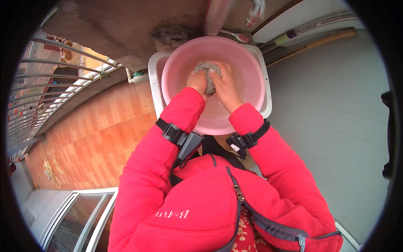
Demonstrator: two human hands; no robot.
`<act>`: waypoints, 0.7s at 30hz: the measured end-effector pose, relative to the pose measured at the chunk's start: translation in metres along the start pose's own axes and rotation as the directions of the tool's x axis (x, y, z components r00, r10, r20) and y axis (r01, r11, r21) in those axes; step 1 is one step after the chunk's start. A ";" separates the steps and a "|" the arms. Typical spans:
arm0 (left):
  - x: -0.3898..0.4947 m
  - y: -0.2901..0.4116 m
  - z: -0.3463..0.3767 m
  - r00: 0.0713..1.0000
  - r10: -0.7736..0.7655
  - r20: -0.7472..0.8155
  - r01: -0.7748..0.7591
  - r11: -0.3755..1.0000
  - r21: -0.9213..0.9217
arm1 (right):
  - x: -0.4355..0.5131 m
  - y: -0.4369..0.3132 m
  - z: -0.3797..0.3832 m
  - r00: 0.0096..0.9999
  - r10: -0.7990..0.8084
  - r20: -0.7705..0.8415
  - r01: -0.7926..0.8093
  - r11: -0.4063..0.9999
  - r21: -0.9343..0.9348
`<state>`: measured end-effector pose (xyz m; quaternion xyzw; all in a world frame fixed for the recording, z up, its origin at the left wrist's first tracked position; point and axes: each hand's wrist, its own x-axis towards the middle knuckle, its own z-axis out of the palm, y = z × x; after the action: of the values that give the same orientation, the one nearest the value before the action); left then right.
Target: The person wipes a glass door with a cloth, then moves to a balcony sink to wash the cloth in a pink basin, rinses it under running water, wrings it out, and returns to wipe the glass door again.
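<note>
A wet grey cloth (206, 67) is bunched between my two hands over a pink plastic basin (252, 72). My left hand (197, 82) presses it from the left, the thumb on top. From the right, my right hand (227, 85) wraps around the same cloth with its thumb laid across it. Cloudy water (217, 110) covers the basin's bottom below my wrists. The basin rests in a white sink (155, 72), whose rim shows on both sides. The underside of the cloth is hidden by my fingers.
A faucet (256, 14) hangs beyond the basin, near a pipe (217, 19). A spoon-like utensil (242, 37) lies behind the rim. Poles (311, 45) lean along the grey wall (330, 104) at right. Metal railing bars (53, 77) and a wood-patterned floor (104, 132) are at left.
</note>
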<state>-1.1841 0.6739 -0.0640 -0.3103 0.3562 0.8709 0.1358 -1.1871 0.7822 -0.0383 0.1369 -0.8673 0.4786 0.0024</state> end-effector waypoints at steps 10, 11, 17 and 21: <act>-0.022 0.008 0.012 0.995 -0.019 0.100 0.011 0.997 0.072 | 0.034 0.027 -0.010 0.768 0.582 0.269 -0.603 0.515 0.609; -0.024 0.008 0.011 0.992 -0.007 0.123 -0.001 0.998 0.062 | 0.035 0.034 -0.012 0.700 0.617 0.361 -0.664 0.375 0.647; -0.020 0.027 -0.028 0.973 0.170 0.157 -0.209 0.939 0.274 | 0.027 0.084 -0.051 0.634 0.738 0.230 -0.738 0.489 0.464; -0.003 0.035 -0.067 0.905 0.397 0.155 -0.374 0.567 0.734 | 0.030 0.095 -0.070 0.653 0.729 0.204 -0.746 0.575 0.336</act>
<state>-1.1684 0.6019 -0.0805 -0.1532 0.7427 0.6497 0.0530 -1.2477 0.8814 -0.0747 -0.2283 -0.7310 0.5955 -0.2428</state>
